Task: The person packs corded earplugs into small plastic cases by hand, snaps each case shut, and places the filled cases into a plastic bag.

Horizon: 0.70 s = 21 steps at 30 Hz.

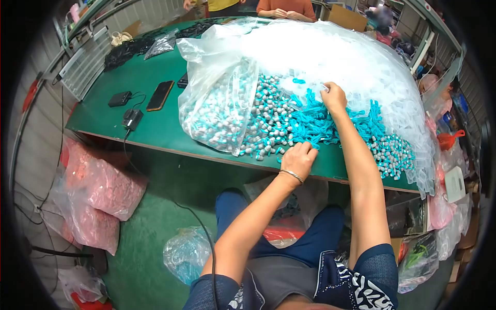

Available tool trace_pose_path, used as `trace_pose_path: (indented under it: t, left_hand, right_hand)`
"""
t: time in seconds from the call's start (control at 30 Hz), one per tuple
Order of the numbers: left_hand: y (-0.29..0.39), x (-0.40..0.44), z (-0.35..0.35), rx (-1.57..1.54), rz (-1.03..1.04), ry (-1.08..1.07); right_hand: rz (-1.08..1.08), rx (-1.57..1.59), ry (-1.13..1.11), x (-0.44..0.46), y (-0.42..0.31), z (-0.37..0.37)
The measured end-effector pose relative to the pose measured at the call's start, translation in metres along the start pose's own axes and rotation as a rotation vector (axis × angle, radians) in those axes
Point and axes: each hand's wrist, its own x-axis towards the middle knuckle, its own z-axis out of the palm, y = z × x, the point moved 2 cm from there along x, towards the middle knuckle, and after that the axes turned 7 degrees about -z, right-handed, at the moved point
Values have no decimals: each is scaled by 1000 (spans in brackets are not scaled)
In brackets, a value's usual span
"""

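My left hand [298, 159], with a bracelet at the wrist, is at the table's front edge with its fingers closed. A bit of teal shows at its fingertips, too small to name. Farther forward, my right hand [334, 97] pinches a small clear plastic piece [325, 89] above the teal cords [316, 121]. Those cords lie heaped between both hands. Loose grey-and-teal bead-like pieces [268, 116] spill from a clear plastic bag [214, 108] on the left. More of the same pieces [390, 155] lie right of my right forearm. A big mound of clear plastic pieces [382, 77] rises behind.
On the green table [113, 116] are a phone [160, 96], a small black box [120, 98] and a cabled black device [132, 119]. Bags of pink pieces [106, 191] sit on the floor at left. Two people [285, 9] are across the table.
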Motion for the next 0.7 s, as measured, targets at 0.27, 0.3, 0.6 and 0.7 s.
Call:
trace_pose_path:
  t: [0.27, 0.3, 0.6, 0.7]
  left_hand:
    - [2, 3, 2, 48, 114, 49]
    - [3, 4, 1, 71, 132, 66]
    - [7, 3, -16, 66, 214, 106]
    - [4, 0, -24, 63, 248, 86]
  right_hand:
    - [-138, 535, 406, -16, 36, -48]
    - [-132, 516, 417, -25, 37, -59]
    - [-80, 567, 178, -176, 33, -90]
    - [-53, 377, 128, -198, 25, -91]
